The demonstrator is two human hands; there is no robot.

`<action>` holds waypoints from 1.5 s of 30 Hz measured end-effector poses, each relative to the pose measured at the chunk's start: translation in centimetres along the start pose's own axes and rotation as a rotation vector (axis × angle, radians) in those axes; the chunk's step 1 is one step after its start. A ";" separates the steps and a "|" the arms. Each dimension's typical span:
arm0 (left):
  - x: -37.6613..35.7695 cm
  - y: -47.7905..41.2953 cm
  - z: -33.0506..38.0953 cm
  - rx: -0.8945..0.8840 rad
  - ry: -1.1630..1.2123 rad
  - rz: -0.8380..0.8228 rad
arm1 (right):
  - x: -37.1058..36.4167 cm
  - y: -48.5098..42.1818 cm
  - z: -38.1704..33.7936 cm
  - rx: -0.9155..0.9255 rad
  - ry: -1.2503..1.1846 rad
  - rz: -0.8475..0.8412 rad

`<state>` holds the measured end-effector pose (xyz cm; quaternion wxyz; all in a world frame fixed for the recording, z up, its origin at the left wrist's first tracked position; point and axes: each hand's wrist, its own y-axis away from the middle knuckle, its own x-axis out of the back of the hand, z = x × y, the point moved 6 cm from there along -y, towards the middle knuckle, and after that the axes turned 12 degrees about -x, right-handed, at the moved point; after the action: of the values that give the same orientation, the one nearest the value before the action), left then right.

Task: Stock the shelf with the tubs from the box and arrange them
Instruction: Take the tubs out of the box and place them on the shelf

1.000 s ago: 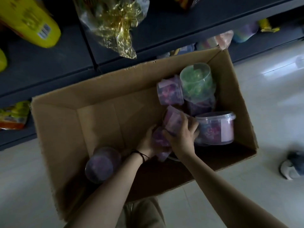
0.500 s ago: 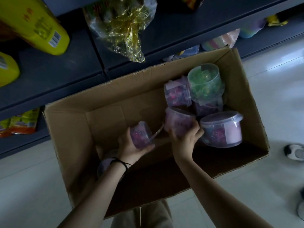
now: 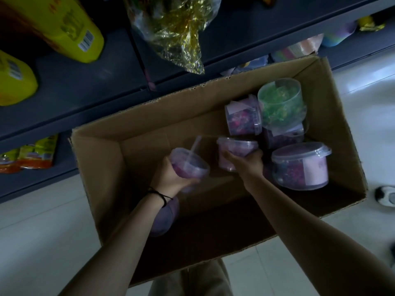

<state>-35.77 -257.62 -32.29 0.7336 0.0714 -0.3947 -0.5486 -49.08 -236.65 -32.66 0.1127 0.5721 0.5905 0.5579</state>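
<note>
An open cardboard box (image 3: 100, 167) stands on the floor below the dark shelf (image 3: 81, 86). My left hand (image 3: 171, 178) grips a small purple tub (image 3: 190, 163) with a clear handle, held above the box's middle. My right hand (image 3: 245, 165) grips another purple tub (image 3: 234, 150) just to the right of it. In the box's right end lie a green tub (image 3: 282, 103), a purple tub on its side (image 3: 243, 118), a large lidded purple tub (image 3: 301, 165) and one more purple tub (image 3: 282, 135) beneath the green one. A further purple tub (image 3: 164, 218) is partly hidden under my left forearm.
Yellow packs (image 3: 64, 24) and a crinkly gold-and-clear bag (image 3: 173, 28) lie on the shelf above the box. Orange packets (image 3: 32, 157) sit on the lower shelf at left, pastel items (image 3: 299, 48) behind the box. A shoe (image 3: 384, 196) stands on the white tiled floor at right.
Both hands have lifted out of the tub pile and parted. The left hand carried its tub up and leftward; the right hand now holds its own tub clear of the others.
</note>
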 end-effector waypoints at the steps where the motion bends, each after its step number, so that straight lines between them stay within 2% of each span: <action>1: 0.8 0.6 -0.1 0.031 0.052 0.050 | 0.0 0.6 0.1 0.005 -0.001 -0.013; 6: 5.1 4.6 1.1 0.098 0.299 0.237 | 0.5 6.1 -1.2 0.086 -0.126 -0.116; 11: 12.5 10.2 8.5 -0.140 0.558 0.385 | 2.9 15.4 -7.4 0.271 -0.213 -0.257; 18: 24.8 19.6 20.0 -0.422 0.750 0.564 | 8.0 32.2 -17.6 0.598 -0.231 -0.392; 26: 38.9 33.9 26.2 -0.655 0.812 0.794 | 10.1 52.7 -23.0 0.969 -0.169 -0.546; 32: 48.2 43.6 23.0 -0.731 0.849 0.981 | 6.4 66.7 -24.1 1.137 -0.186 -0.640; 39: 61.2 53.6 14.0 -0.699 0.712 1.128 | -4.9 80.4 -22.3 1.188 -0.171 -0.763; 45: 69.0 59.4 5.4 -0.636 0.652 1.197 | -14.4 90.1 -19.6 1.224 -0.135 -0.830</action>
<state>11.09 -292.25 37.93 0.9715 -0.2118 0.0484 -0.0946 -10.09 -283.59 37.90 0.0113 0.2956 0.9552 0.0041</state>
